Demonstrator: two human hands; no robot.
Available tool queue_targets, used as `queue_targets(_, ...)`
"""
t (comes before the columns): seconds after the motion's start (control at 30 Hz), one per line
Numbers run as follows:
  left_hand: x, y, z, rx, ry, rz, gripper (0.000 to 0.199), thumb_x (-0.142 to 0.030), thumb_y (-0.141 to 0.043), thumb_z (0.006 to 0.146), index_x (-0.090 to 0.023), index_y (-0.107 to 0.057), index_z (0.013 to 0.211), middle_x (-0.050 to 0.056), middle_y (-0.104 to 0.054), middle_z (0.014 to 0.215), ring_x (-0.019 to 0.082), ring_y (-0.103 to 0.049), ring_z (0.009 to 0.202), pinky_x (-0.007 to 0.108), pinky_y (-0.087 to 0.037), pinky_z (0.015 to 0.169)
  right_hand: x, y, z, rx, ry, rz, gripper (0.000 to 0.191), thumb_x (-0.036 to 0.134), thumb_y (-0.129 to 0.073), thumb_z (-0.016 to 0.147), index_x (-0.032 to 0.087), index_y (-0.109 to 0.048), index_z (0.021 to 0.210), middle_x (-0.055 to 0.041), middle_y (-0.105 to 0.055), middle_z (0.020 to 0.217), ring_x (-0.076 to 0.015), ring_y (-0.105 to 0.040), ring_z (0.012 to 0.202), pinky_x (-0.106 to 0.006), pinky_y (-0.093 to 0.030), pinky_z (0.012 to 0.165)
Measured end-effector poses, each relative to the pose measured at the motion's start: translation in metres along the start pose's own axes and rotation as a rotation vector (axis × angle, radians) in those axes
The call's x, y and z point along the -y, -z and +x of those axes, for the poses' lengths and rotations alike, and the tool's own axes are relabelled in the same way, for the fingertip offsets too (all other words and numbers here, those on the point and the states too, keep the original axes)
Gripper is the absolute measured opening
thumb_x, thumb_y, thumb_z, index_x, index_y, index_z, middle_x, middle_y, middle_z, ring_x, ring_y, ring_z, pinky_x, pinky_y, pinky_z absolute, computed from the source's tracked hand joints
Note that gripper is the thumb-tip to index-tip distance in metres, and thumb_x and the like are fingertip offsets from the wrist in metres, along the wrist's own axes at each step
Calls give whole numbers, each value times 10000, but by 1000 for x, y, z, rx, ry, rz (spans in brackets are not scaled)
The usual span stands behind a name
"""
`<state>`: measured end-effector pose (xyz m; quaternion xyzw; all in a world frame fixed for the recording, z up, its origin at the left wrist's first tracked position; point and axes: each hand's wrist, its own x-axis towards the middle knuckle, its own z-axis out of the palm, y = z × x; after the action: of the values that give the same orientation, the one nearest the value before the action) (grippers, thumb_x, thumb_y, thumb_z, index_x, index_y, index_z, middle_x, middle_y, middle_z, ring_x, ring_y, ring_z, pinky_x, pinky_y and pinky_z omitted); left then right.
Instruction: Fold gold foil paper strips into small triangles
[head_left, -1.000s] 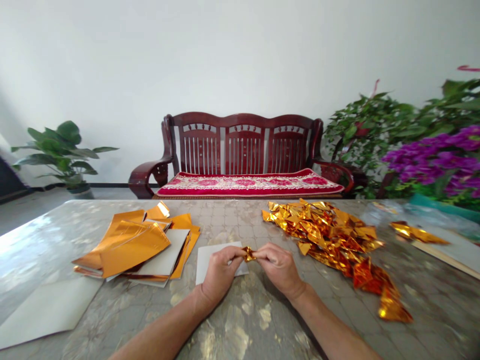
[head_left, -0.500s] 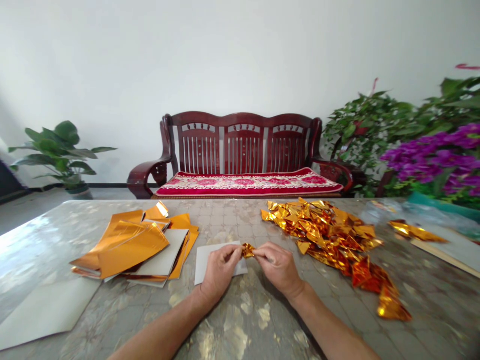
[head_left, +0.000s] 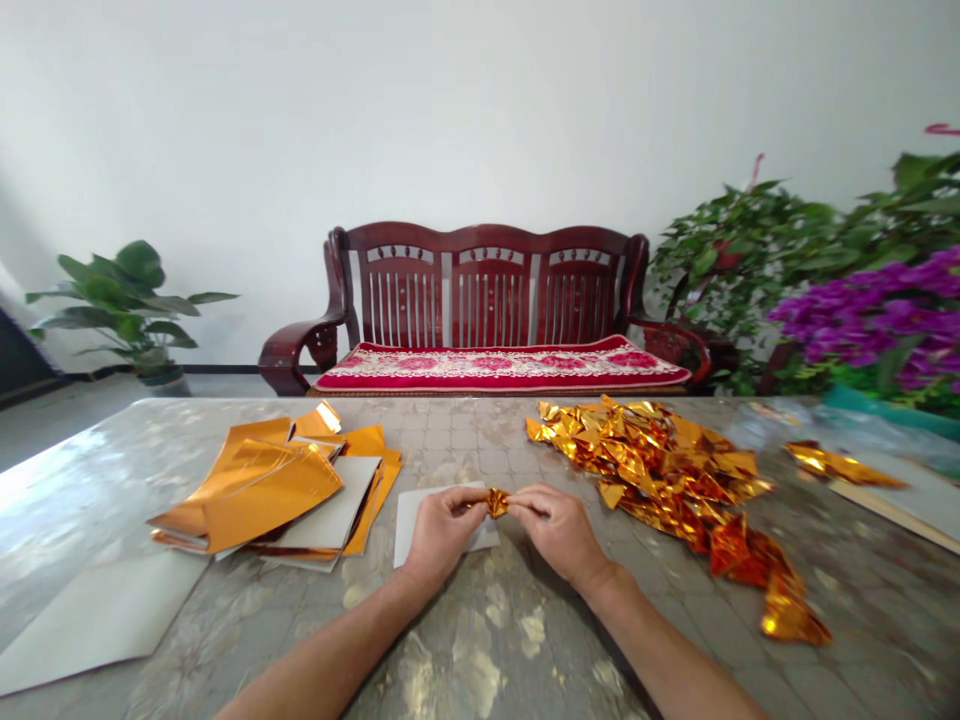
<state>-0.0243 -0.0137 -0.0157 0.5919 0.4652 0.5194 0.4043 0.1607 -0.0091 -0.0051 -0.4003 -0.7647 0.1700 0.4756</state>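
My left grip (head_left: 433, 535) is closed in a pinch, thumb against forefinger, on one small folded gold piece (head_left: 496, 503). My right grip (head_left: 561, 530) pinches the other side of that same piece, so it sits between my two sets of fingertips, near the middle of my view. My two bare forearms slant in from the lower left and lower right and converge, thumbs facing inward, the other fingers curled toward the palms. Whether the heels of my hands rest on the table (head_left: 450, 660) or hang just above it, I cannot tell.

Just behind my left grip lies one white sheet (head_left: 412, 520), partly hidden by that hand. Farther left is one loose stack of gold and white sheets (head_left: 255, 495), fanned and overlapping (too tangled for me to count), and nearer me at the table's left edge lies one pale sheet (head_left: 97, 615).

To the right of my right grip spreads one heap of gold pieces (head_left: 652, 460), too many to number, tailing off toward me. Apart from it, near one pale slab (head_left: 907, 495), is a small gold bit (head_left: 844, 465), with clear plastic (head_left: 772, 425) just behind.

Beyond the table stand one wooden settee (head_left: 487, 290) with three back panels, one potted plant (head_left: 124, 305) at left, and purple flowers (head_left: 885, 310) at right.
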Motion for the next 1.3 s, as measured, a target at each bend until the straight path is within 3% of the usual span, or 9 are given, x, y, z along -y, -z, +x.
queue_targets(0.43, 2, -1, -1, -11, -12, -5, 224, -132, -659, 734, -165, -784, 917, 52, -790, 912, 208, -740, 845, 288, -586, 804, -1, -5, 2, -45, -191, 98, 170, 176, -632, 750, 199, -782, 829, -58, -758, 811, -201, -712, 748, -305, -567, 706)
queue_targets(1.1, 3, 2, 3, 45, 44, 68, 271, -122, -622, 712, -152, -795, 920, 65, -788, 889, 206, -727, 819, 253, -559, 739, -3, -4, 0, 13, -240, 68, 194, 167, -610, 743, 198, -779, 830, -60, -755, 829, -200, -703, 772, -307, -548, 730)
queue_targets(1.3, 6, 4, 6, 59, 46, 136, 293, -117, -589, 712, -150, -795, 918, 52, -788, 883, 201, -721, 827, 257, -549, 767, -4, -3, 2, 41, -110, 86, 274, 115, -571, 745, 194, -761, 927, -71, -730, 958, -191, -685, 883, -289, -553, 757)
